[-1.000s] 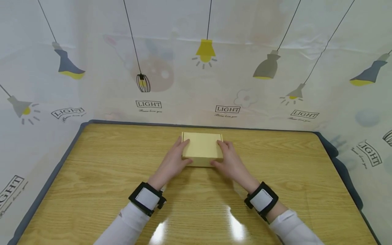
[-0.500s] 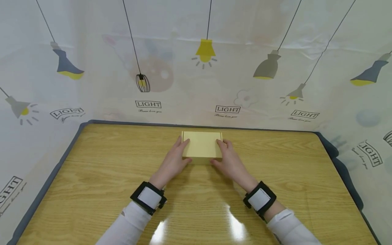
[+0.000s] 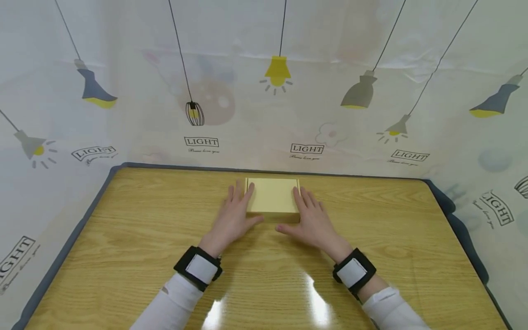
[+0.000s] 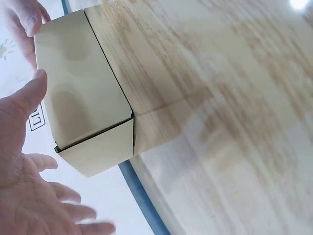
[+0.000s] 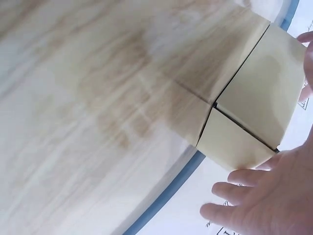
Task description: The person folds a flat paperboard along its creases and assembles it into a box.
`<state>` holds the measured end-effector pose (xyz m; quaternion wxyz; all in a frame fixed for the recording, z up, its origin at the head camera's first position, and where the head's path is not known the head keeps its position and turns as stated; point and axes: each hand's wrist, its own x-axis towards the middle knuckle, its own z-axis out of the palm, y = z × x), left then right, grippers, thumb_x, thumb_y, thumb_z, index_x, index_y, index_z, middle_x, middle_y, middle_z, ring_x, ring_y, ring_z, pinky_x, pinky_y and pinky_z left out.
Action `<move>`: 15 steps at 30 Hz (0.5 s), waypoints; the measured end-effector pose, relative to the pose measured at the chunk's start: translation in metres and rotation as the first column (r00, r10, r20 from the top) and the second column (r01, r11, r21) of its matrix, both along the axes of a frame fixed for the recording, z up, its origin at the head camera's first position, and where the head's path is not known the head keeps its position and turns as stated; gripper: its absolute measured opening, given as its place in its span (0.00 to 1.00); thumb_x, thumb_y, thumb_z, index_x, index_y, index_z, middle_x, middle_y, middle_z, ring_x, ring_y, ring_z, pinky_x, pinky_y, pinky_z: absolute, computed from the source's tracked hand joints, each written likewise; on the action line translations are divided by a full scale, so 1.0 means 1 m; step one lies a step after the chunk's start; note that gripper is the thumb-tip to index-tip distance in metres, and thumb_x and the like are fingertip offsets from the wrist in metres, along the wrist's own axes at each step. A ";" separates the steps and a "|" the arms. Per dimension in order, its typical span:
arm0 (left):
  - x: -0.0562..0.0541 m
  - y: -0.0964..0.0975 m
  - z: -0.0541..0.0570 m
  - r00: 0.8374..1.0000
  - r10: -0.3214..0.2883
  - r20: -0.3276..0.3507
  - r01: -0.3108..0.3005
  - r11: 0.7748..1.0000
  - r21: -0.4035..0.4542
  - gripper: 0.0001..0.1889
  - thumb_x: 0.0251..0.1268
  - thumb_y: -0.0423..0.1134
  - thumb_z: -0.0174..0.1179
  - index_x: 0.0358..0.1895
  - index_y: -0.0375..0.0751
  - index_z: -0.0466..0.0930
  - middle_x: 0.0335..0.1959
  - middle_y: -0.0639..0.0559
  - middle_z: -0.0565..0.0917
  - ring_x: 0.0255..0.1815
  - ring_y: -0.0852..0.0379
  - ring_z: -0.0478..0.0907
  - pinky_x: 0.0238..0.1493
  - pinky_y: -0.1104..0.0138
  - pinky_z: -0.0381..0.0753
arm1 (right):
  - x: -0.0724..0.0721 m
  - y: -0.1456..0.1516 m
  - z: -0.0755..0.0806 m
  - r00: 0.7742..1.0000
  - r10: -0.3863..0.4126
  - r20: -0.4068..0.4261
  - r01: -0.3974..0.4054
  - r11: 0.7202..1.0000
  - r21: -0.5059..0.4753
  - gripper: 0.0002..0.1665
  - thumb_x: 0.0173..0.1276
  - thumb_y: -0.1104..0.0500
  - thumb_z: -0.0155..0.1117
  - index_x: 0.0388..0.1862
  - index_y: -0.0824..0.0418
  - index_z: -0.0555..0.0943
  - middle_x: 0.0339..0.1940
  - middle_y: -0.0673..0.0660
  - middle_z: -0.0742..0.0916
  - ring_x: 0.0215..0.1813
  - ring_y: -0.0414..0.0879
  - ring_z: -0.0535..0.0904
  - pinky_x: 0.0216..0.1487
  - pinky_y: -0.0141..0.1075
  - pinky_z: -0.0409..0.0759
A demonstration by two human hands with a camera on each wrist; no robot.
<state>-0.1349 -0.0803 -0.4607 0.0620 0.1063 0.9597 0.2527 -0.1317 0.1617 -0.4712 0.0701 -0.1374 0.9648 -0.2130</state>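
A pale yellow cardboard box [image 3: 273,197], its lid closed, lies flat near the far edge of the wooden table [image 3: 165,211]. On its left side is my left hand [image 3: 233,220], fingers spread and straight, with the thumb by the front face. My right hand [image 3: 311,222] mirrors it at the right side, its thumb pointing inward in front of the box. In the left wrist view the fingers stand apart from the box's end [image 4: 100,152]. The right wrist view has the fingertips close beside the other end [image 5: 234,139].
Behind the table hangs a pale cloth [image 3: 247,114] printed with lamps and the word LIGHT. A dark blue-grey border [image 3: 198,167] runs along the table's edge. Black straps with white patches circle both wrists, below white sleeves [image 3: 173,298].
Both hands have loosened from the box: the fingers that gripped its sides and front corners are now straighter and spread. The box stays in about the same place.
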 end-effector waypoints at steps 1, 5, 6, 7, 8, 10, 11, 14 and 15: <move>0.001 -0.001 0.000 1.000 0.003 -0.013 -0.003 1.000 -0.025 0.52 0.68 0.60 0.68 0.87 0.46 0.49 0.88 0.32 0.41 0.88 0.27 0.40 0.82 0.29 0.55 | 0.000 0.002 -0.001 1.000 0.001 -0.002 -0.001 1.000 0.013 0.73 0.63 0.25 0.69 0.89 0.61 0.44 0.89 0.69 0.53 0.88 0.72 0.49 0.83 0.73 0.52; 0.003 -0.003 0.000 0.998 0.010 -0.058 -0.016 0.994 -0.109 0.53 0.68 0.67 0.64 0.87 0.48 0.48 0.88 0.33 0.41 0.89 0.28 0.38 0.82 0.26 0.49 | 0.002 0.008 -0.003 1.000 -0.009 -0.015 0.010 0.998 0.057 0.72 0.63 0.22 0.65 0.89 0.59 0.43 0.90 0.66 0.51 0.89 0.70 0.45 0.85 0.74 0.47; 0.003 -0.004 0.000 0.998 0.013 -0.062 -0.020 0.993 -0.117 0.53 0.68 0.68 0.63 0.87 0.48 0.48 0.88 0.33 0.41 0.89 0.28 0.38 0.82 0.27 0.49 | 0.003 0.010 -0.003 1.000 -0.011 -0.019 0.012 0.998 0.060 0.72 0.64 0.22 0.65 0.89 0.59 0.43 0.90 0.66 0.51 0.90 0.70 0.44 0.85 0.74 0.46; 0.004 -0.004 0.000 0.998 0.016 -0.062 -0.024 0.992 -0.124 0.53 0.68 0.69 0.62 0.87 0.48 0.47 0.89 0.34 0.40 0.89 0.29 0.37 0.82 0.27 0.48 | 0.004 0.011 -0.003 1.000 -0.013 -0.022 0.015 0.998 0.062 0.72 0.64 0.22 0.65 0.89 0.58 0.43 0.90 0.65 0.50 0.90 0.69 0.43 0.85 0.73 0.45; 0.004 -0.005 0.000 0.998 0.018 -0.059 -0.026 0.991 -0.133 0.53 0.69 0.70 0.61 0.87 0.49 0.47 0.89 0.34 0.40 0.89 0.29 0.37 0.83 0.27 0.48 | 0.005 0.013 -0.002 1.000 -0.016 -0.024 0.018 0.998 0.061 0.71 0.64 0.22 0.64 0.89 0.58 0.43 0.90 0.65 0.50 0.90 0.69 0.43 0.85 0.73 0.44; 0.005 -0.008 0.001 0.998 0.022 -0.057 -0.030 0.990 -0.135 0.53 0.69 0.71 0.60 0.87 0.49 0.46 0.89 0.35 0.39 0.89 0.29 0.36 0.83 0.27 0.48 | 0.008 0.016 0.001 0.999 -0.021 -0.029 0.022 0.999 0.048 0.70 0.64 0.23 0.64 0.89 0.57 0.44 0.90 0.64 0.49 0.90 0.68 0.41 0.85 0.73 0.43; 0.006 -0.009 0.001 0.998 0.022 -0.056 -0.030 0.990 -0.137 0.53 0.69 0.71 0.60 0.87 0.49 0.46 0.89 0.35 0.38 0.89 0.29 0.36 0.83 0.27 0.47 | 0.010 0.017 0.002 0.999 -0.025 -0.030 0.026 0.999 0.044 0.70 0.64 0.22 0.64 0.89 0.56 0.44 0.91 0.64 0.49 0.90 0.67 0.41 0.86 0.72 0.42; 0.009 -0.014 0.003 0.998 0.021 -0.059 -0.030 0.989 -0.142 0.53 0.69 0.72 0.59 0.87 0.49 0.46 0.89 0.36 0.37 0.89 0.29 0.35 0.83 0.28 0.48 | 0.016 0.022 0.006 0.999 -0.031 -0.043 0.032 0.999 0.034 0.69 0.65 0.22 0.63 0.89 0.54 0.44 0.91 0.63 0.48 0.91 0.67 0.40 0.86 0.71 0.42; 0.010 -0.016 0.004 0.998 0.021 -0.064 -0.030 0.989 -0.143 0.53 0.69 0.72 0.58 0.87 0.49 0.47 0.88 0.36 0.37 0.89 0.29 0.36 0.83 0.28 0.48 | 0.018 0.024 0.007 0.998 -0.032 -0.047 0.033 0.999 0.033 0.69 0.65 0.22 0.63 0.89 0.53 0.44 0.91 0.62 0.47 0.91 0.67 0.40 0.86 0.71 0.42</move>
